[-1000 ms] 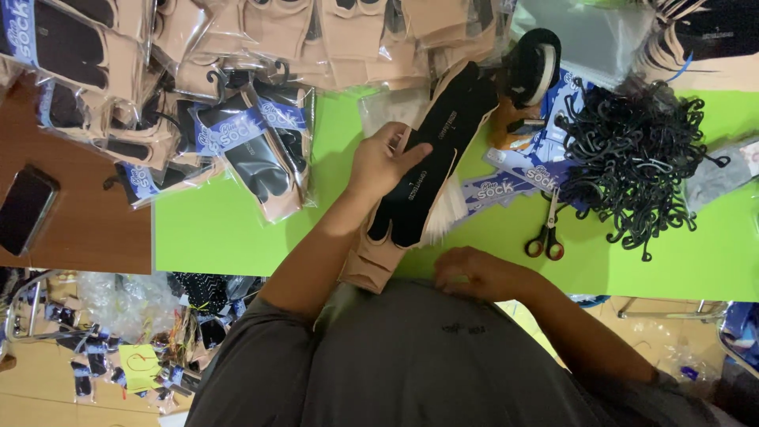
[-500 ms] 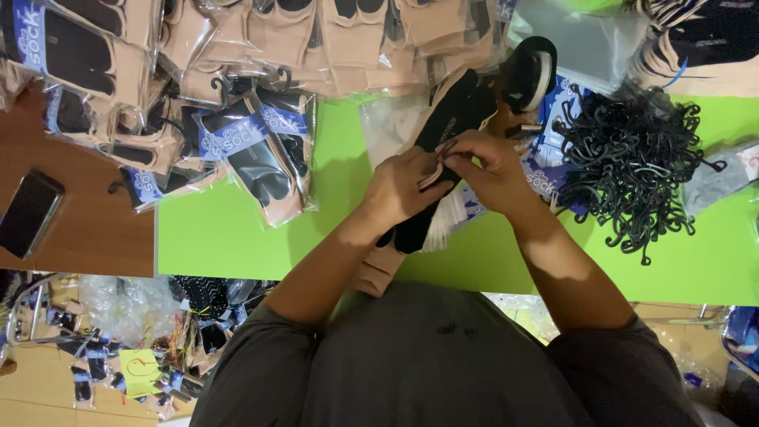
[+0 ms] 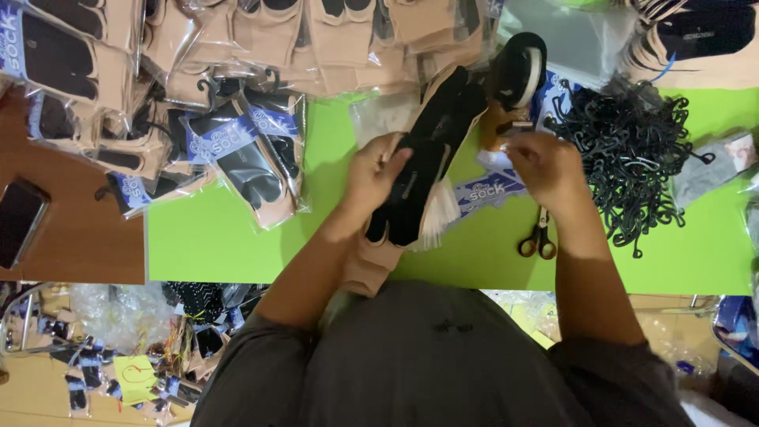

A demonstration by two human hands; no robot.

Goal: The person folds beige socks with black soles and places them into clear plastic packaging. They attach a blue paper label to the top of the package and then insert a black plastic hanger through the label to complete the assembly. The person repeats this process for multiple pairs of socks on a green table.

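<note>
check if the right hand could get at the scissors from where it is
Probably yes. The right hand hovers just above the scissors, which lie flat on the bare green table with nothing on them. Only the forearm partly shades them, and the hook pile sits off to the side.

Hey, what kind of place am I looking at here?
Probably a small sock-packing workspace: heaps of bagged socks cover the green table, a pile of black plastic hooks sits beside scissors.

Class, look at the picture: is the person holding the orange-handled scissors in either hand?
No. The scissors lie on the green mat below the right hand, while the left hand grips a stack of black and beige socks.
</note>
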